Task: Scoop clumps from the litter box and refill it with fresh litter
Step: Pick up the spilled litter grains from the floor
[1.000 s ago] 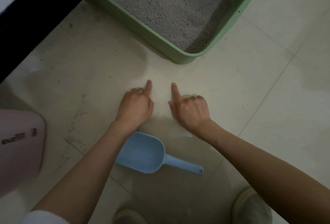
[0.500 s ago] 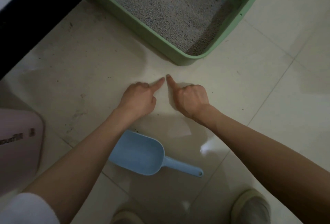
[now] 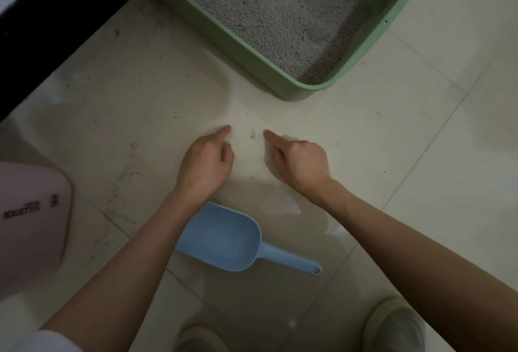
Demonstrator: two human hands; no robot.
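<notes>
Pointing at the floor, the left hand [image 3: 206,163] and right hand [image 3: 301,162] each stretch one forefinger toward a small speck of stray litter [image 3: 252,135] between them — the other fingers curl in and neither grip holds anything. The green litter box [image 3: 316,86] sits far and right, its grey litter [image 3: 269,15] seemingly level. The blue scoop [image 3: 224,239] lies untouched on the floor, near, partly under the left forearm. Scooping has apparently not begun — the next move calls for gripping the scoop's handle and reaching into the box.
</notes>
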